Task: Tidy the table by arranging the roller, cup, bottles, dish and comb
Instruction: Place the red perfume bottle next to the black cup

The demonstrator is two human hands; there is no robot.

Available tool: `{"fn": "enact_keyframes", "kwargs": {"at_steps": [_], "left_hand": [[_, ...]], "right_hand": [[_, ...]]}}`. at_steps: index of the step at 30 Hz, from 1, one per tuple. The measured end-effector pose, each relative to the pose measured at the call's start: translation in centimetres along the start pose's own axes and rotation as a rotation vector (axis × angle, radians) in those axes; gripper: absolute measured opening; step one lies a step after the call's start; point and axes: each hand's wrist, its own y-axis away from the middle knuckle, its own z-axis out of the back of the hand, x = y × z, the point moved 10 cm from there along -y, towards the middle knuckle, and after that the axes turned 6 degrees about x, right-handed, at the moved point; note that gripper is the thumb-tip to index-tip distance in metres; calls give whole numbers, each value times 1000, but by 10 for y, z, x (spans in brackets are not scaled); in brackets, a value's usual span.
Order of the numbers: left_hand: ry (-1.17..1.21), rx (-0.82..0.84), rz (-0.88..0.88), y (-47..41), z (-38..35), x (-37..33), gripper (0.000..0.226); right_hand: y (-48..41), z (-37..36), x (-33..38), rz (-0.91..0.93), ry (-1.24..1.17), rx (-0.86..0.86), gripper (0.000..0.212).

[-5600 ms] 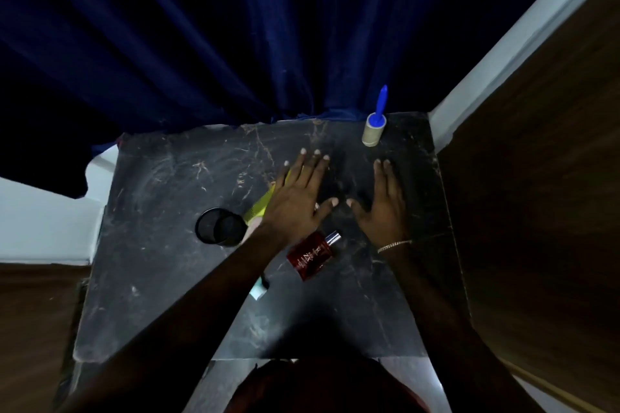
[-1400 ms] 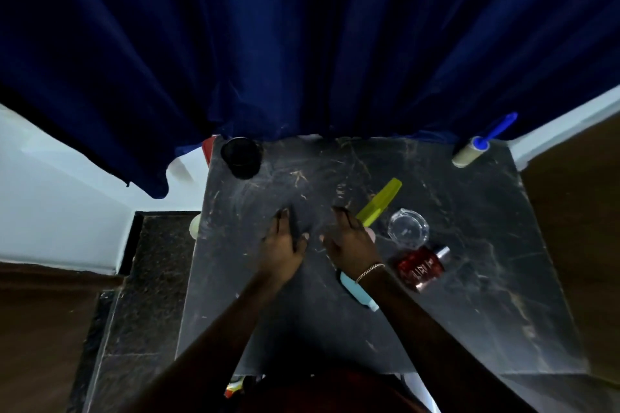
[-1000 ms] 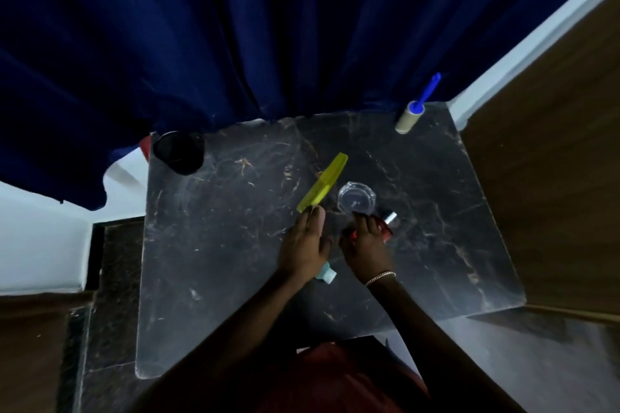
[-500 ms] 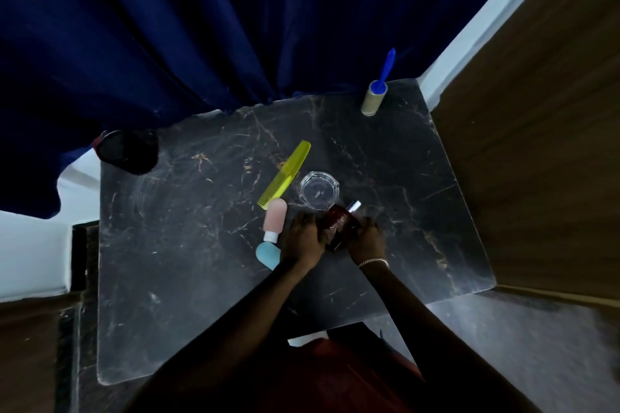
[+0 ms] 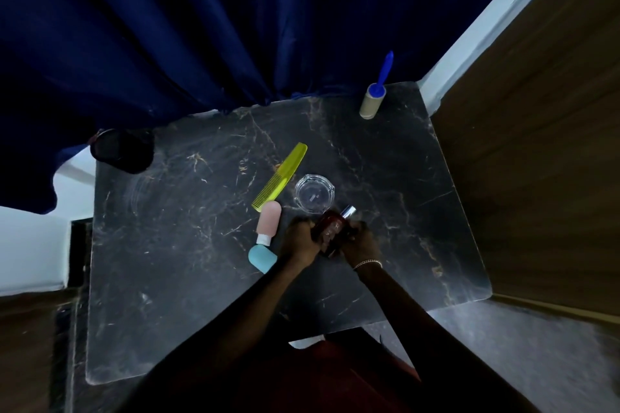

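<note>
The person's left hand (image 5: 300,240) and right hand (image 5: 360,241) both curl round the red bottle (image 5: 330,226), one on each side, and its silver cap points to about 1 o'clock. Two hands on so small a thing suggests that the person wants to turn it or set it upright with care. The bottle is near the middle of the tabletop (image 5: 201,278); whether it is lifted or touches the surface cannot be told. At 12 o'clock from the hands, just beside the cap, sits the clear glass dish (image 5: 314,193), and at 10 o'clock from the dish the yellow comb (image 5: 280,177) lies slantwise. At 9 o'clock from the left hand the pink bottle (image 5: 268,221) lies on its side, with the blue bottle (image 5: 262,258) just beside its white cap. This loose cluster is probably not arranged yet. The roller (image 5: 372,100) seems to stand on end at the 1 o'clock corner, and the dark cup (image 5: 122,151) is at the 10 o'clock corner by the curtain (image 5: 201,27); both look put away along the far edge.
</note>
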Motion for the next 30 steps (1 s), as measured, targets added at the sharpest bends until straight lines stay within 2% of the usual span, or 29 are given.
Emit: {"fn": "enact_keyframes", "kwargs": {"at_steps": [8,13,15,18,21,26,30], "left_hand": [[82,34,14,9,1,4,8],[115,-28,-12,18,25,10,12],[142,-41,-40,22,38,12,9],[182,-76,-33,24,59,26,20],[177,-131,-39,28,88,40,6],[238,-199,35,30,138,75,14],[236,-264,51,29,182,100,13]], "right_hand": [[12,5,8,75,104,-44,30],[22,-2,35,179,114,-49,25],[25,-10,47,211,136,-35,26],[26,-26,62,228,125,-17,29],[24,-50,82,245,105,12,36],[30,-92,141,345,162,65,31],[25,-127,181,415,124,93,44]]}}
